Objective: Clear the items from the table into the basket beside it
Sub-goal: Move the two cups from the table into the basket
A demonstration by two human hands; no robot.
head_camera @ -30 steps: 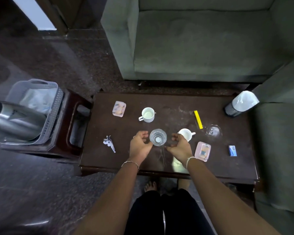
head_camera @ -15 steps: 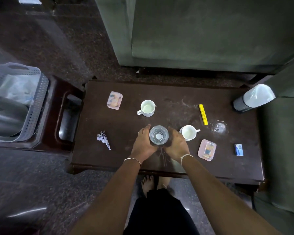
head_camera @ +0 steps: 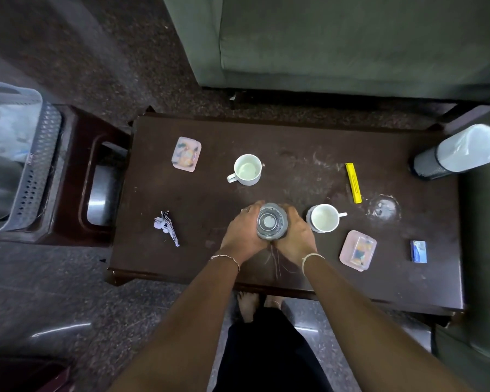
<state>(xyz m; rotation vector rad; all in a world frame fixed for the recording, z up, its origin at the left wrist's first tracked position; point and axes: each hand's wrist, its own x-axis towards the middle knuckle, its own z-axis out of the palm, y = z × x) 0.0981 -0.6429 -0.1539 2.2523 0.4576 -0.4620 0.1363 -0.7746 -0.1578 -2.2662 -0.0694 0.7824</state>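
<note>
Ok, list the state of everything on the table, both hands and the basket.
Glass: upright, held between both hands.
Left hand: curled round the glass.
Right hand: curled round the glass.
Far cup: upright, untouched.
Near cup: upright, handle pointing right.
Second glass: upright, untouched.
Far box: lying flat.
Near box: lying flat.
Yellow stick: lying flat.
Blue box: lying flat.
Paper: crumpled.
Basket: on the stool, partly filled.

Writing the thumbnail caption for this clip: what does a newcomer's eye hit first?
The left hand and right hand are wrapped round a clear glass at the near middle of the dark table. A far white cup stands behind them and a near white cup just right of the right hand. The grey basket sits off the table's left end.
</note>
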